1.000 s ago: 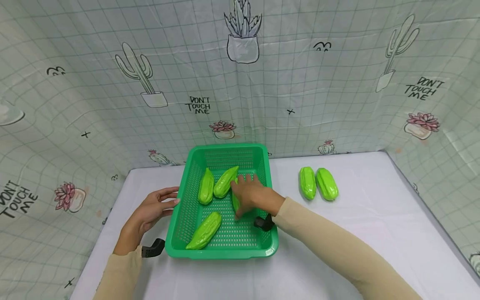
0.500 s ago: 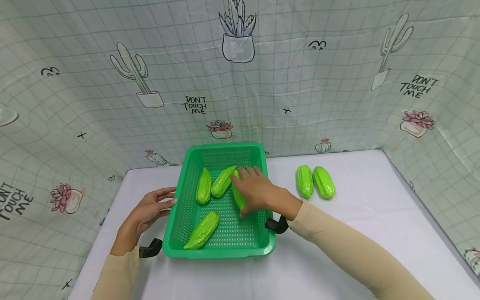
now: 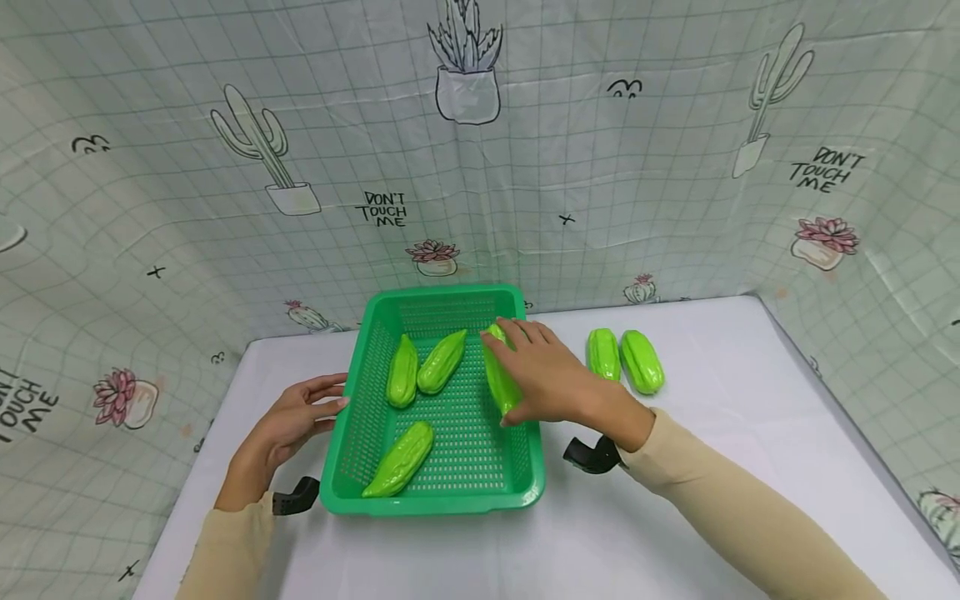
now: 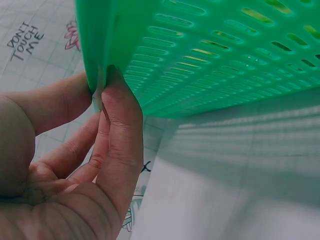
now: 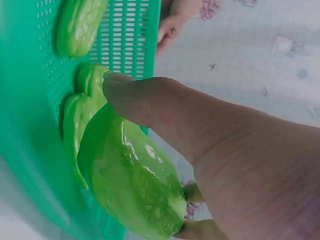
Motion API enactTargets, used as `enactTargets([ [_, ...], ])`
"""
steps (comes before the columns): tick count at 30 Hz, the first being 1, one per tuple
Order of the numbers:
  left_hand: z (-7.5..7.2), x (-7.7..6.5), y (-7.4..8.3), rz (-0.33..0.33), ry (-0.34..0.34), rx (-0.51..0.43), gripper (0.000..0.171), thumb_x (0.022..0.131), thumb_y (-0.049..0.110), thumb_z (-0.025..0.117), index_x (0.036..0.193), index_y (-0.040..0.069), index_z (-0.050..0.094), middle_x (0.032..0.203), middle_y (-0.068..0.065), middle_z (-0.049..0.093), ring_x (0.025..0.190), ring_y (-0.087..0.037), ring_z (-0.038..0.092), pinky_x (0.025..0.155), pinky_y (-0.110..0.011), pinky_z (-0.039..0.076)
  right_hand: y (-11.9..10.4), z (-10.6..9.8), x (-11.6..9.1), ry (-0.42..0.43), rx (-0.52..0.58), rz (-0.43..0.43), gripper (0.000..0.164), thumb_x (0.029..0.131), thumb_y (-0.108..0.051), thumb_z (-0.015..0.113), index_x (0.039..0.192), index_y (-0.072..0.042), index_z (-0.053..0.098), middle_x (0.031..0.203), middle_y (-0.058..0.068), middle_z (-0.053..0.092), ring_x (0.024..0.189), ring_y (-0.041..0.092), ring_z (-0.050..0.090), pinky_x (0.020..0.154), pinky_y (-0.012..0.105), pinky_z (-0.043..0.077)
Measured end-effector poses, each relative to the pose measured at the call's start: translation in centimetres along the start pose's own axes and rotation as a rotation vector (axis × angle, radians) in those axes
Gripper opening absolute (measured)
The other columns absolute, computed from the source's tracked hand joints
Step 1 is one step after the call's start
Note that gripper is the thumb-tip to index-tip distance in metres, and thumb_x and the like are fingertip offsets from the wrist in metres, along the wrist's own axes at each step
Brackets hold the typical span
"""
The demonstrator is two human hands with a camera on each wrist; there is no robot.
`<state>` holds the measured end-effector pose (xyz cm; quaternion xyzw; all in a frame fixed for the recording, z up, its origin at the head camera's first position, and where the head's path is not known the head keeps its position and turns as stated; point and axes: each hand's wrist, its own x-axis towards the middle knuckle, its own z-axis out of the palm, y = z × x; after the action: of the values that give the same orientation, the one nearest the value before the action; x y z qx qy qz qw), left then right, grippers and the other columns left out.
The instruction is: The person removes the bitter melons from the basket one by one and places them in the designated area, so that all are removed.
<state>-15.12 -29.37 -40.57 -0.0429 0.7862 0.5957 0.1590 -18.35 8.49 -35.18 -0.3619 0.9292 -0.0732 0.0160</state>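
Note:
My right hand (image 3: 551, 375) grips a glossy bright-green bitter melon (image 3: 497, 379) over the right side of a green plastic basket (image 3: 431, 505). In the right wrist view the held bitter melon (image 5: 132, 175) lies between thumb and fingers, raised above the others. Three more stay in the basket: a left one (image 3: 402, 372), a middle one (image 3: 442, 362) and a front one (image 3: 400, 458). At the basket's left side is my left hand (image 3: 303, 412). The left wrist view shows its thumb and a finger pinching the basket rim (image 4: 100, 40).
Two more bitter melons, one nearer (image 3: 603, 354) and one farther right (image 3: 642, 362), lie side by side on the white table (image 3: 720, 417), right of the basket. A cactus-print cloth (image 3: 555, 167) hangs behind and at both sides.
My right hand has lifted the bitter melon off the basket floor and carried it right, to the basket's right wall. My left hand has stayed at the rim.

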Motion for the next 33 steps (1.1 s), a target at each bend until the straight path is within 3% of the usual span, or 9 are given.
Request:
enactTargets([
  [12, 0.0, 0.1, -0.1, -0.010, 0.006, 0.008, 0.063, 0.109, 0.009, 0.060, 0.162, -0.008, 0.031, 0.154, -0.029, 0.043, 0.098, -0.002, 0.067, 0.086, -0.024, 0.058, 1.9, -0.5, -3.1, 0.161, 0.066, 0.006, 0.118, 0.070, -0.041, 0.101, 0.161, 0.000, 0.038, 0.166, 0.026, 0.032, 0.151, 0.047, 0.034, 0.123, 0.063, 0.030],
  [33, 0.1, 0.0, -0.1, -0.005, 0.007, 0.000, 0.062, 0.109, 0.007, 0.059, 0.162, -0.009, 0.029, 0.152, -0.029, 0.045, 0.094, -0.001, 0.067, 0.083, -0.023, 0.058, 7.2, 0.1, -8.6, 0.232, 0.099, 0.112, 0.112, 0.072, -0.032, 0.098, 0.159, 0.003, 0.038, 0.164, 0.029, 0.032, 0.148, 0.049, 0.034, 0.119, 0.069, 0.029],
])
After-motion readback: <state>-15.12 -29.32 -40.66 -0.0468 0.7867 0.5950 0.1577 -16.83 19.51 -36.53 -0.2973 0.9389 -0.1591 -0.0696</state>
